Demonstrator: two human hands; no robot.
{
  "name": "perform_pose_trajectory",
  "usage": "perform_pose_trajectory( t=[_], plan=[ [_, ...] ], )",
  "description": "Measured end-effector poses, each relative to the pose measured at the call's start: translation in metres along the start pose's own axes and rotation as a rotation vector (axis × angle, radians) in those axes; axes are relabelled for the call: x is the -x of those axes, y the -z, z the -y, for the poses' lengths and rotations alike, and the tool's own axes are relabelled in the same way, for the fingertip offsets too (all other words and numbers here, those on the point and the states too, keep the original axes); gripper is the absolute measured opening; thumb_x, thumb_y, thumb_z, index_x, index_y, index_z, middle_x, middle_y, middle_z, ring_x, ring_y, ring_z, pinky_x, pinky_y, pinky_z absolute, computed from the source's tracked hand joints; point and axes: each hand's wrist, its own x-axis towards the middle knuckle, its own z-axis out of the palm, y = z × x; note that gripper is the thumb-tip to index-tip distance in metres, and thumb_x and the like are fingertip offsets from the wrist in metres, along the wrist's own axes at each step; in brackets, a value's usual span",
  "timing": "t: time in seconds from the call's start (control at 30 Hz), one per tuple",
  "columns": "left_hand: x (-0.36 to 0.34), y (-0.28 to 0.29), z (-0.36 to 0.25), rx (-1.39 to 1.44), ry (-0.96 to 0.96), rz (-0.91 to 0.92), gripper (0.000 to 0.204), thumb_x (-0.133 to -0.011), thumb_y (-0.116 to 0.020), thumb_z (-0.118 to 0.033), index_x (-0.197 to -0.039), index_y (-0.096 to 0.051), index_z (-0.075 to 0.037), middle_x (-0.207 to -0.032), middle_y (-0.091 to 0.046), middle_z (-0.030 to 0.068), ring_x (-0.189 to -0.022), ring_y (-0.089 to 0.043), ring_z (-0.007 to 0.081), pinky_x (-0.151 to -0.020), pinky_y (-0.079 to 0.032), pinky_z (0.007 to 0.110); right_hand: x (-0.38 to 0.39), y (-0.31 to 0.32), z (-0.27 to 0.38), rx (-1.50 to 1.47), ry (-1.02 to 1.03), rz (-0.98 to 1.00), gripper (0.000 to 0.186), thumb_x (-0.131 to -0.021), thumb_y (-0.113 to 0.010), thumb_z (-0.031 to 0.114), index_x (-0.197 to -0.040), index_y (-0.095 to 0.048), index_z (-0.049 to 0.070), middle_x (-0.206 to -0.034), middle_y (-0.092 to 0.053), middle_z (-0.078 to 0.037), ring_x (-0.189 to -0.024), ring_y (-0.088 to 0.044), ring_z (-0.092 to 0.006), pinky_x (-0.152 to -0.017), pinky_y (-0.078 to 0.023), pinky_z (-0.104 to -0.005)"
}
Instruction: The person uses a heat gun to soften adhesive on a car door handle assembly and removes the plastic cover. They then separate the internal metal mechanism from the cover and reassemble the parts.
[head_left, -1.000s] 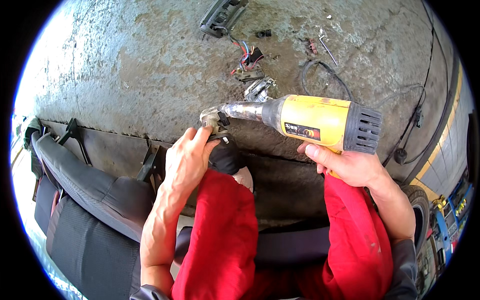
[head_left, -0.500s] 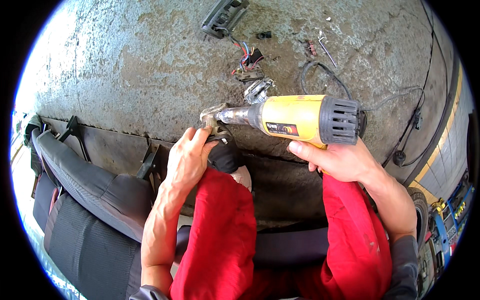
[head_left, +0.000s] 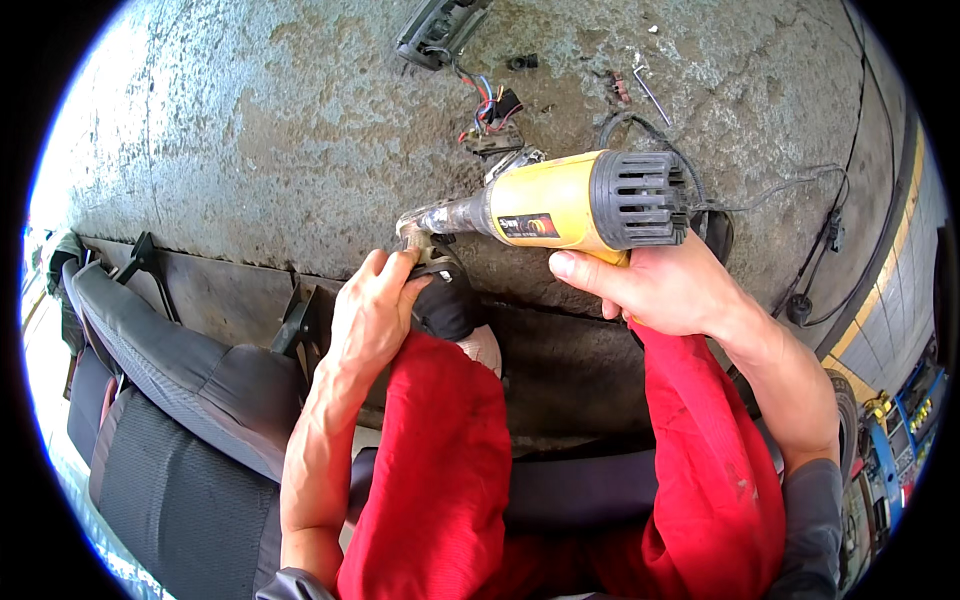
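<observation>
My left hand [head_left: 372, 308] grips a small metal part [head_left: 418, 242] with a dark bracket [head_left: 436, 268], held above my shoe [head_left: 447, 312]. The yellow and black heat gun [head_left: 540, 190] is in my right hand [head_left: 660, 290], gripped by its handle below the body. Its stained metal nozzle [head_left: 445, 216] points left and meets the top of the part; whether it touches cannot be made out. The gun's vented rear faces right. My red-clad legs [head_left: 440, 450] lie beneath my forearms.
Beyond are a black housing [head_left: 440, 30], wires with connectors [head_left: 490, 110], a metal piece [head_left: 505, 165], a thin rod [head_left: 652, 98] and cables [head_left: 840, 240] on the stained floor. Removed seats [head_left: 175, 470] lie left; a tyre [head_left: 840, 410] and toolbox [head_left: 900, 430] lie right.
My right hand has moved up and to the left with the heat gun, whose body has swung the same way. My left hand and the held part have shifted only slightly.
</observation>
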Motion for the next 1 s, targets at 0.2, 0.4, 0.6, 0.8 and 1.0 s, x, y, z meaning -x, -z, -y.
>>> perform_pose_trajectory(
  t=[0.2, 0.4, 0.6, 0.8, 1.0],
  plan=[
    [0.0, -0.001, 0.001, -0.002, -0.014, -0.004, 0.031, -0.098, -0.075, -0.017, -0.126, -0.068, -0.004, -0.096, -0.064, 0.0192, -0.086, -0.067, 0.0433, -0.073, -0.055, 0.05, -0.005, -0.001, 0.002, 0.048, 0.027, 0.007, 0.039, -0.102, -0.072, 0.037, -0.128, -0.072, 0.007, -0.09, -0.076, -0.006, -0.058, -0.067, -0.0153, -0.06, -0.058, -0.0342],
    [0.001, 0.001, -0.002, 0.011, 0.03, 0.037, 0.029, -0.1, -0.07, -0.01, -0.127, -0.068, -0.001, -0.103, -0.067, 0.0228, -0.093, -0.069, 0.0459, -0.08, -0.056, 0.049, -0.009, -0.003, 0.003, 0.075, 0.076, -0.004, 0.038, -0.102, -0.072, 0.037, -0.127, -0.072, 0.007, -0.085, -0.076, -0.007, -0.056, -0.067, -0.0171, -0.061, -0.058, -0.0361],
    [-0.001, -0.001, 0.0, -0.011, -0.017, -0.004, 0.033, -0.097, -0.076, -0.016, -0.126, -0.069, -0.004, -0.095, -0.064, 0.0183, -0.086, -0.068, 0.0421, -0.073, -0.055, 0.049, -0.013, -0.002, 0.01, 0.151, 0.069, 0.016, 0.037, -0.103, -0.07, 0.038, -0.124, -0.074, 0.008, -0.082, -0.076, -0.009, -0.056, -0.069, -0.0196, -0.063, -0.059, -0.0374],
    [0.0, -0.002, 0.002, -0.002, -0.007, 0.0, 0.032, -0.097, -0.076, -0.017, -0.126, -0.069, -0.004, -0.096, -0.064, 0.0183, -0.086, -0.067, 0.0421, -0.073, -0.055, 0.049, -0.019, 0.001, 0.016, 0.162, 0.076, 0.044, 0.037, -0.103, -0.07, 0.038, -0.124, -0.074, 0.008, -0.081, -0.076, -0.01, -0.056, -0.07, -0.0203, -0.064, -0.059, -0.0377],
    [0.0, -0.002, 0.002, -0.006, -0.004, 0.004, 0.033, -0.097, -0.077, -0.017, -0.126, -0.068, -0.005, -0.096, -0.064, 0.018, -0.087, -0.068, 0.0418, -0.073, -0.055, 0.049, -0.021, 0.0, 0.02, 0.161, 0.055, 0.045, 0.038, -0.102, -0.071, 0.038, -0.123, -0.074, 0.006, -0.08, -0.076, -0.011, -0.057, -0.07, -0.0201, -0.063, -0.059, -0.0374]
  ],
)
